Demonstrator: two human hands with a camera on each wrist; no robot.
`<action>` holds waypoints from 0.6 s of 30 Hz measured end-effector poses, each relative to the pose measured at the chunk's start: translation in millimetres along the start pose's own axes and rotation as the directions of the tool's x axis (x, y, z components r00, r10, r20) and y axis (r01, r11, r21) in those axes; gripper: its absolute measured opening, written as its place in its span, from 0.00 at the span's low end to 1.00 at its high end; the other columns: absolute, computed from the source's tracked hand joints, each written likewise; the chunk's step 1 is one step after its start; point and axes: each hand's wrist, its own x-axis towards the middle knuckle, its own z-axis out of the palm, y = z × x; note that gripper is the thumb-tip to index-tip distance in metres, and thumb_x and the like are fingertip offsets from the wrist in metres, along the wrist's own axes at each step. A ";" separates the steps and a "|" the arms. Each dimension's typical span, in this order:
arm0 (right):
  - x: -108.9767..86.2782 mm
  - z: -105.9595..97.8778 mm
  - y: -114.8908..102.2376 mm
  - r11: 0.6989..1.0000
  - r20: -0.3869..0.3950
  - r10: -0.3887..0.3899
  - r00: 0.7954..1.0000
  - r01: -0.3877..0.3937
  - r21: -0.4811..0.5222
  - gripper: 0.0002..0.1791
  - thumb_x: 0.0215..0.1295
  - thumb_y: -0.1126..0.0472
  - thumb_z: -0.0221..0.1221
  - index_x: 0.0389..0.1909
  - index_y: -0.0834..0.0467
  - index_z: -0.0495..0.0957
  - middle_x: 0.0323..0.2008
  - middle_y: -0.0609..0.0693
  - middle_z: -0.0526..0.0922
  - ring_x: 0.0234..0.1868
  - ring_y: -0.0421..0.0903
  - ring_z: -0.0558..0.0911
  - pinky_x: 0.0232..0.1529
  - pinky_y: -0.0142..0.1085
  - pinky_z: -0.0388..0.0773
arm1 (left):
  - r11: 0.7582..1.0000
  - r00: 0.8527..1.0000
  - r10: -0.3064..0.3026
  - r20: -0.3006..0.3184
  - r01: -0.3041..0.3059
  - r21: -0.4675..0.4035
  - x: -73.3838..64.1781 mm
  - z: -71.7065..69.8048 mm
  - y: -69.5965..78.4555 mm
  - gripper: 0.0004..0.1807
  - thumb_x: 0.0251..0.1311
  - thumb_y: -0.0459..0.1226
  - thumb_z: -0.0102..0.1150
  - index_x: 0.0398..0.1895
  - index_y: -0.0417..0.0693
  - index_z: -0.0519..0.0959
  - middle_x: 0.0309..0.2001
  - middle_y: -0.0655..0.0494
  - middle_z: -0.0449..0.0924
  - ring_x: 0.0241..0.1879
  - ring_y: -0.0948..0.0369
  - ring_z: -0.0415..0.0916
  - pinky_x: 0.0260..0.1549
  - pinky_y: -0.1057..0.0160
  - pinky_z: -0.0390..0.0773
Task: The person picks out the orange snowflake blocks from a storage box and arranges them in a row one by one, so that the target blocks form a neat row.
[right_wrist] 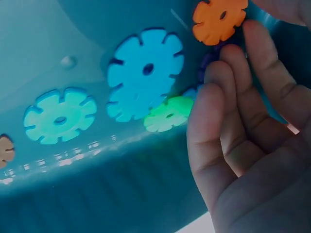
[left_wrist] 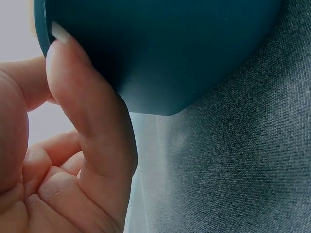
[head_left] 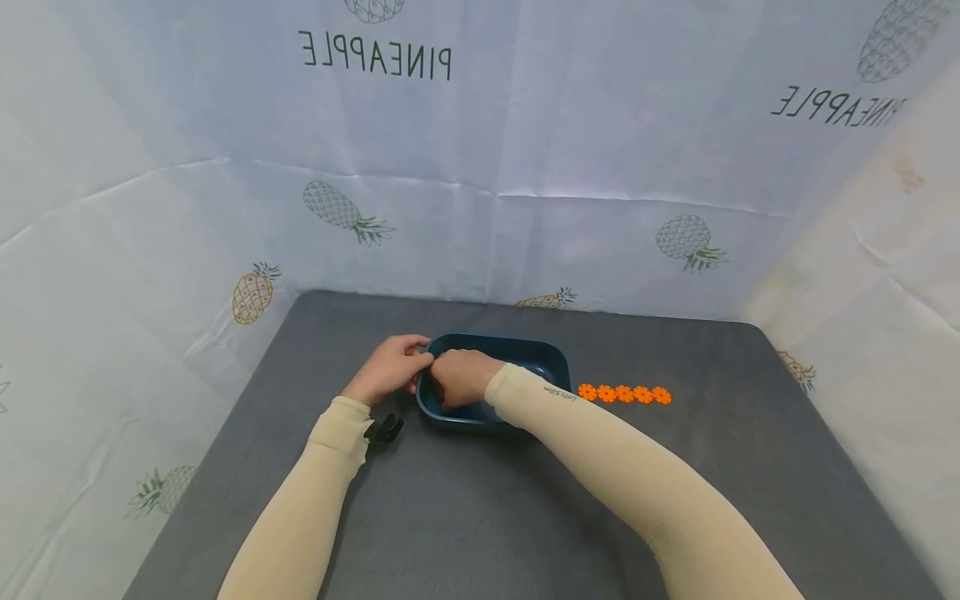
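Note:
My left hand (head_left: 388, 368) grips the left rim of a dark teal plastic tray (head_left: 510, 339), thumb on one side of the wall and fingers on the other. The right hand (head_left: 465, 375) reaches down inside the tray's left part. In the right wrist view, an orange notched disc (right_wrist: 220, 20) sits at the tips of its thumb and index finger, which pinch it. Lying in the tray near the fingers are blue discs (right_wrist: 146, 63), a bright green disc (right_wrist: 170, 114), a turquoise disc (right_wrist: 60, 116) and a partly hidden dark purple disc (right_wrist: 206, 60).
Several orange notched discs (head_left: 625, 393) form a straight row on the dark grey table (head_left: 465, 508), right of the tray. A brown disc (right_wrist: 6, 151) shows at the tray's edge of view. Behind the table hangs a pineapple-print cloth (head_left: 585, 167).

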 end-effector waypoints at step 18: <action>-8.7 -3.6 12.5 0.995 0.007 0.044 0.999 -0.044 0.090 0.11 0.69 0.57 0.73 0.48 0.56 0.87 0.34 0.45 0.86 0.32 0.41 0.82 0.42 0.34 0.85 | 1.000 1.000 0.001 -0.016 -0.001 0.017 0.8 2.1 1.0 0.25 0.78 0.41 0.56 0.73 0.44 0.77 0.29 0.49 0.78 0.23 0.57 0.78 0.32 0.56 0.86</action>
